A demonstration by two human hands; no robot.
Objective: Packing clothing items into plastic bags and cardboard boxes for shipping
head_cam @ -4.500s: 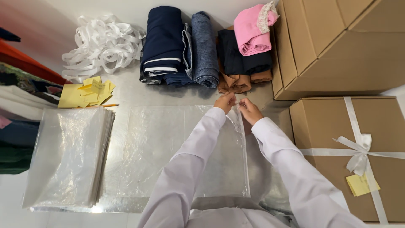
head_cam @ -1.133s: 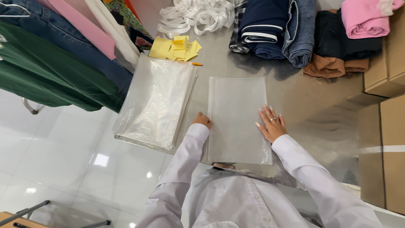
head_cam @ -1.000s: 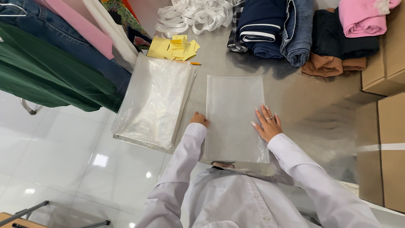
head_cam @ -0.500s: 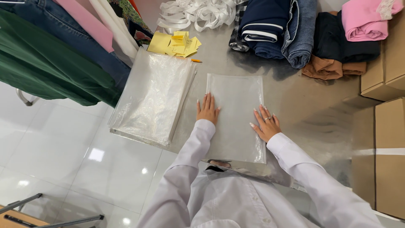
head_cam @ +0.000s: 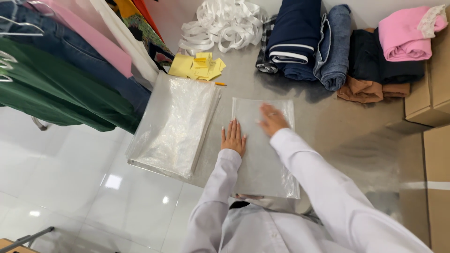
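A steel table [head_cam: 337,122] carries folded clothes [head_cam: 304,42] at its far edge, a stack of clear plastic bags [head_cam: 176,124] to the left, and one folded clear bag [head_cam: 267,154] lying flat near the front edge. The left hand [head_cam: 233,138] presses open-palmed on that bag's left edge, gripping nothing. The right hand [head_cam: 272,119], blurred, lies on the bag's upper part, seemingly flat, and beyond lie yellow paper slips [head_cam: 199,66].

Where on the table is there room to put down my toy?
The biggest bare patch of the metal table lies right of the clear plastic bag, between the folded clothes and the cardboard boxes. A narrow strip runs between the bag and the stack of plastic bags. The far edge is crowded with white ribbon, yellow notes and clothes.
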